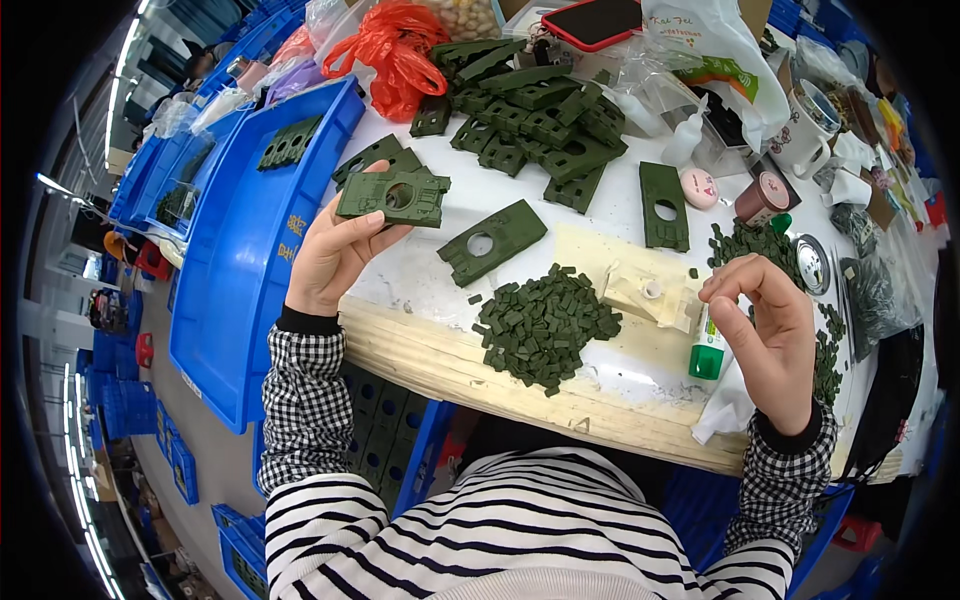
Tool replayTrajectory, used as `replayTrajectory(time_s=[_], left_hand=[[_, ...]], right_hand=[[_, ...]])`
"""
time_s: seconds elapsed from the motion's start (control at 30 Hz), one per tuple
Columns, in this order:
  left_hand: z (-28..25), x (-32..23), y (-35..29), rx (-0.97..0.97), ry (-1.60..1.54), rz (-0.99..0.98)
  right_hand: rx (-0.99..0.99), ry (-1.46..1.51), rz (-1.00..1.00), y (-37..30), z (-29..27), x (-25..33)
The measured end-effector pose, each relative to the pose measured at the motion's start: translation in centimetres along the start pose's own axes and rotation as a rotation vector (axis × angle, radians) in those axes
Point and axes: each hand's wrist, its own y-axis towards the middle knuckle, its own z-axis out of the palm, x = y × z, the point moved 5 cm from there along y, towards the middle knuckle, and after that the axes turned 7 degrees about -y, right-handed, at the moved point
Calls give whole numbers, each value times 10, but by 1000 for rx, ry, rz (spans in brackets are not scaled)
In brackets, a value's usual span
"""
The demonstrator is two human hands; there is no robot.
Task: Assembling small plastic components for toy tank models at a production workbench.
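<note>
My left hand [335,255] grips a dark green plastic model tank hull [425,205] by its left end, holding it raised over the table with its round hole showing. My right hand [775,345] hovers at the right with thumb and fingers curled in a pinch; anything between the fingertips is too small to make out. Just beside it are a small bottle with a green cap [707,360] and a cream-coloured block [635,290]. Between my hands lies a heap of tiny dark green pieces [545,325]. Another tank hull [515,230] rests flat behind that heap.
A stack of tank hulls [560,125] fills the table's far middle, near a red plastic bag [385,50]. One hull [655,180] lies alone. A long blue bin [215,330] stands left. Rightward are a white mug [800,125], a second heap of pieces [755,240] and a round tin [812,265].
</note>
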Motion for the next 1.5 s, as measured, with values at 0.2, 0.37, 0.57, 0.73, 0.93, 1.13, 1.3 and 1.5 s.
replayTrajectory(time_s=[0.2,0.37,0.57,0.73,0.93,1.13,1.3,1.5], left_hand=[[-10,-15,9,43,219,-58],[-9,-29,29,83,376,-132],[0,-11,56,134,630,-312],[15,-2,66,197,738,-306],[23,10,70,210,648,-327],[32,11,67,201,926,-201],[37,15,61,159,1036,-132],[25,1,48,64,1002,53]], right_hand=[[9,1,4,-1,1,1],[19,-6,-7,-2,4,1],[48,-55,-55,-2,5,-1],[60,-76,-68,-2,6,-1],[80,-73,-66,-2,9,-1],[108,-97,-72,-2,10,-1],[117,-107,-79,-2,10,-2],[114,-112,-93,-2,11,-1]])
